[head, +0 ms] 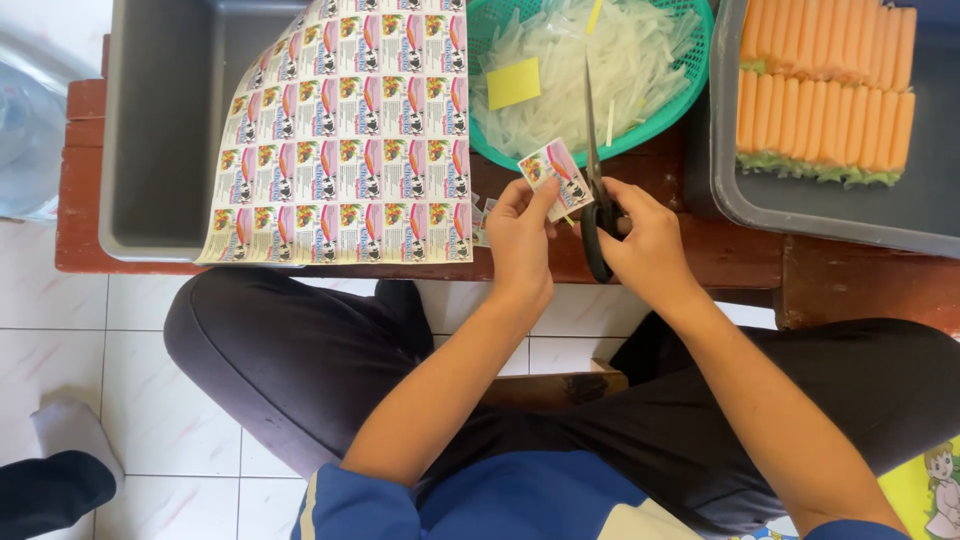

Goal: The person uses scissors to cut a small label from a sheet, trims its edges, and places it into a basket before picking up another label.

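Trimming a small label with scissors over the bench edge.

Left hand (520, 235) pinches the label (556, 178) between thumb and fingertips; right hand (640, 235) is closed through the handles of the scissors (596, 170), blades together, lying along the label's right edge. The step looks like cutting one label free — the next snip calls for a steady line beside the print. Colourful, glossy, rectangular. Beyond: the uncut sheet (350, 140) draped over a grey tub (165, 130), and a green basket (600, 150) of clear strips.
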